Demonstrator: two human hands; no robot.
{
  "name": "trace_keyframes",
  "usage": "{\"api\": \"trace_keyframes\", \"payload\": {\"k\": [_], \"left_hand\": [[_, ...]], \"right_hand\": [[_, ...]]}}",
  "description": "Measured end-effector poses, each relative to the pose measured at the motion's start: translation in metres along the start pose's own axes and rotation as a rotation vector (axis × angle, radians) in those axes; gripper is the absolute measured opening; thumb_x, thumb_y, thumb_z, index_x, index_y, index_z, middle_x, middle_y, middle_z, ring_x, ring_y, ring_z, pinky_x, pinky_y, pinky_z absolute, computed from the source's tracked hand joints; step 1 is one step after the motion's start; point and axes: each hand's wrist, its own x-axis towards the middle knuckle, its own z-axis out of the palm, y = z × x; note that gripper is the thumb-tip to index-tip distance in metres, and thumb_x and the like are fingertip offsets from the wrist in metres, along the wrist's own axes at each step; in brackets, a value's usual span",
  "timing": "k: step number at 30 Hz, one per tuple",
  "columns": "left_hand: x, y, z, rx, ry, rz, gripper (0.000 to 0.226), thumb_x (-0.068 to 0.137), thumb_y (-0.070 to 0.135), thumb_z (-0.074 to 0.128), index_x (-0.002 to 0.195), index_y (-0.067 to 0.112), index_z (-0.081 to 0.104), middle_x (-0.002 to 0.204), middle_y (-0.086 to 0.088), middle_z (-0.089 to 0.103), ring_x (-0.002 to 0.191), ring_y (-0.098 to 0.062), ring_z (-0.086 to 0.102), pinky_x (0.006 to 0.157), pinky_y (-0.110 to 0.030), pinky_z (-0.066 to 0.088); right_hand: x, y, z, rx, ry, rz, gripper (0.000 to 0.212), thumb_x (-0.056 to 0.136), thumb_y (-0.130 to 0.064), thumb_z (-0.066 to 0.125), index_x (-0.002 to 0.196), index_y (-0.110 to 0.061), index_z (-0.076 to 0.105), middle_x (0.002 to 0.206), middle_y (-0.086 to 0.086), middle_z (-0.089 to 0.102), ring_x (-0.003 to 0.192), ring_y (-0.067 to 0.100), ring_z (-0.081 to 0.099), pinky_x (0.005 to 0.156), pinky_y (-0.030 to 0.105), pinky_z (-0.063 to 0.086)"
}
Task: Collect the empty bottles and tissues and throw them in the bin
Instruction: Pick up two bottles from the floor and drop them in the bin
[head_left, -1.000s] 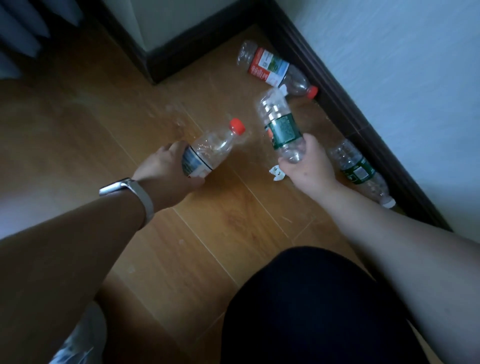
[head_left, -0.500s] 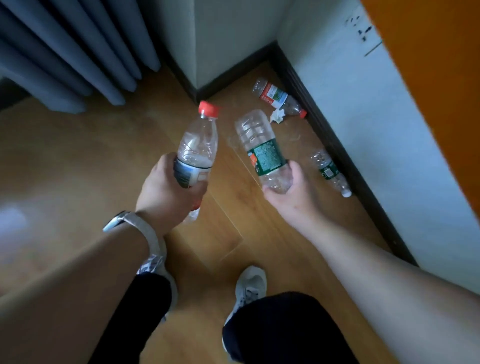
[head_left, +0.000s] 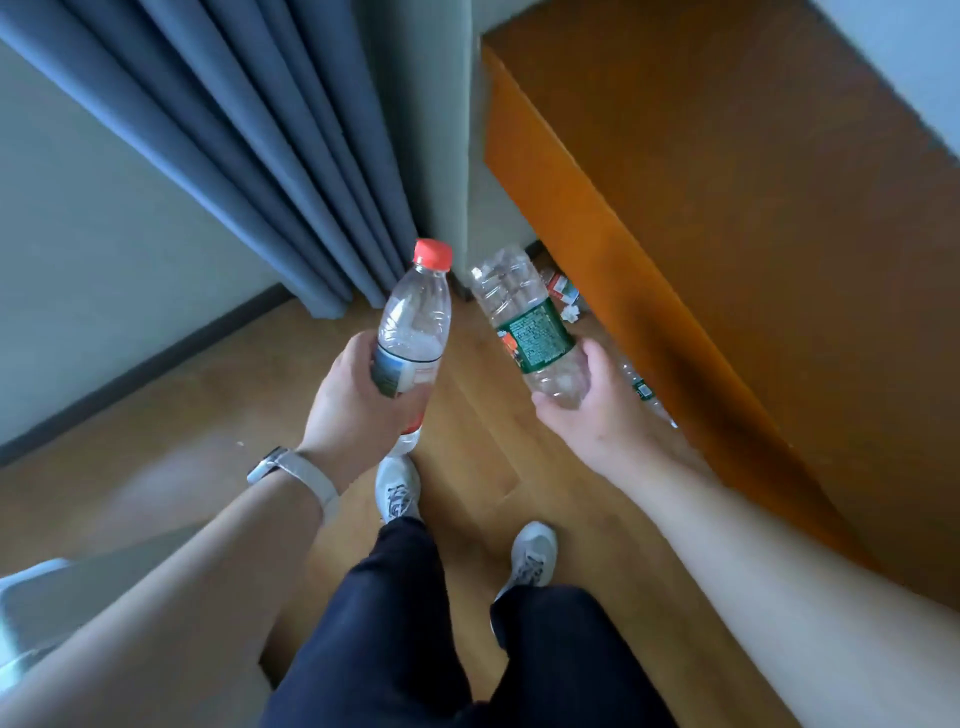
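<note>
The step in hand looks like the carry: the person stands with one empty bottle in each hand and has yet to reach a bin. The left hand (head_left: 358, 400) wraps its fingers round the lower body of the red-cap bottle (head_left: 415, 322), held nearly upright with the cap at the top. The right hand (head_left: 587, 410) grasps the green-label bottle (head_left: 524, 327) by one end, so that it tilts up and away to the left; which end is uppermost I cannot tell. Both bottles are up in the air, close to each other but apart. More litter lies on the floor (head_left: 208, 415) beyond them, by the foot of the orange board (head_left: 727, 234): a red-label bottle (head_left: 561, 288), a small white tissue (head_left: 570, 313) just beside it, and a half-hidden bottle (head_left: 644, 389) past the right hand. No bin shows for certain; a pale object (head_left: 26, 613) at the lower left edge might be one, but it is too cut off to tell. With both hands full, the next move probably calls for finding the bin, carrying the two bottles there and letting them go over its mouth, then coming back to the corner for the rest. Light, crushable plastic like this needs only a gentle hold.
</note>
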Motion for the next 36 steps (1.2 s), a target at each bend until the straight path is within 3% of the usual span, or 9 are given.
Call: {"api": "trace_keyframes", "payload": {"k": [2,5,12,17,20,24,28,31,36], "left_hand": [[-0.022,0.032,-0.016,-0.031,0.026,0.018,0.039,0.066,0.055,0.071,0.092,0.061,0.042,0.092,0.023,0.061,0.084,0.009,0.058,0.064,-0.016,0.044],[-0.050,0.076,-0.031,-0.087,0.023,0.069,0.046,0.065,0.055,0.071,0.103,0.055,0.045,0.094,0.028,0.061,0.087,0.015,0.057,0.059,-0.006,0.040],[-0.081,0.144,-0.055,-0.183,0.002,0.175,0.048,0.067,0.049,0.076,0.106,0.048,0.048,0.090,0.035,0.061,0.085,0.015,0.058,0.061,-0.004,0.041],[-0.064,0.175,-0.070,-0.198,-0.071,0.309,0.055,0.066,0.055,0.073,0.113,0.040,0.050,0.097,0.025,0.064,0.087,0.012,0.059,0.060,-0.005,0.041],[-0.049,0.190,-0.080,-0.163,-0.167,0.397,0.058,0.067,0.058,0.073,0.116,0.039,0.049,0.098,0.026,0.061,0.087,0.018,0.056,0.057,-0.004,0.040],[-0.025,0.204,-0.094,-0.129,-0.302,0.503,0.063,0.069,0.052,0.077,0.123,0.034,0.050,0.100,0.027,0.060,0.089,0.021,0.055,0.057,0.000,0.040],[-0.013,0.220,-0.089,-0.108,-0.442,0.614,0.067,0.071,0.046,0.079,0.129,0.029,0.049,0.101,0.026,0.059,0.089,0.013,0.057,0.064,-0.003,0.041],[-0.024,0.233,-0.075,-0.093,-0.577,0.680,0.065,0.075,0.040,0.079,0.130,0.026,0.048,0.103,0.024,0.059,0.088,0.009,0.058,0.060,-0.002,0.042],[-0.072,0.257,-0.042,-0.084,-0.817,0.758,0.062,0.079,0.034,0.078,0.132,0.027,0.046,0.116,0.013,0.060,0.098,-0.005,0.060,0.068,-0.009,0.046]], "right_hand": [[-0.020,-0.020,-0.029,0.002,0.015,-0.036,0.068,0.077,-0.036,0.074,0.135,-0.022,0.042,0.124,-0.004,0.055,0.111,0.015,0.054,0.091,0.037,0.047],[-0.049,-0.040,-0.072,-0.028,0.026,-0.121,0.062,0.077,-0.038,0.073,0.130,-0.027,0.043,0.119,-0.009,0.055,0.105,0.010,0.055,0.087,0.036,0.050],[-0.093,-0.070,-0.134,-0.032,0.146,-0.151,0.060,0.075,-0.045,0.071,0.127,-0.036,0.041,0.118,-0.015,0.053,0.103,0.005,0.056,0.083,0.037,0.055],[-0.107,-0.086,-0.147,-0.003,0.313,-0.098,0.059,0.074,-0.048,0.070,0.125,-0.039,0.040,0.116,-0.018,0.052,0.102,0.001,0.055,0.081,0.029,0.054],[-0.121,-0.097,-0.148,0.015,0.415,-0.024,0.062,0.076,-0.048,0.069,0.129,-0.037,0.038,0.120,-0.016,0.052,0.105,0.002,0.054,0.083,0.026,0.053],[-0.147,-0.113,-0.140,0.069,0.568,0.082,0.054,0.078,-0.042,0.068,0.126,-0.035,0.042,0.118,-0.015,0.054,0.105,0.003,0.055,0.084,0.034,0.054],[-0.178,-0.123,-0.131,0.121,0.741,0.189,0.050,0.076,-0.044,0.069,0.118,-0.045,0.043,0.112,-0.018,0.056,0.099,0.002,0.057,0.081,0.035,0.054],[-0.209,-0.122,-0.123,0.169,0.863,0.267,0.047,0.074,-0.044,0.069,0.108,-0.058,0.040,0.108,-0.020,0.056,0.098,0.000,0.056,0.078,0.028,0.050],[-0.269,-0.102,-0.119,0.199,1.030,0.444,0.055,0.071,-0.046,0.072,0.113,-0.056,0.039,0.111,-0.024,0.054,0.095,-0.008,0.056,0.073,0.019,0.052]]}}
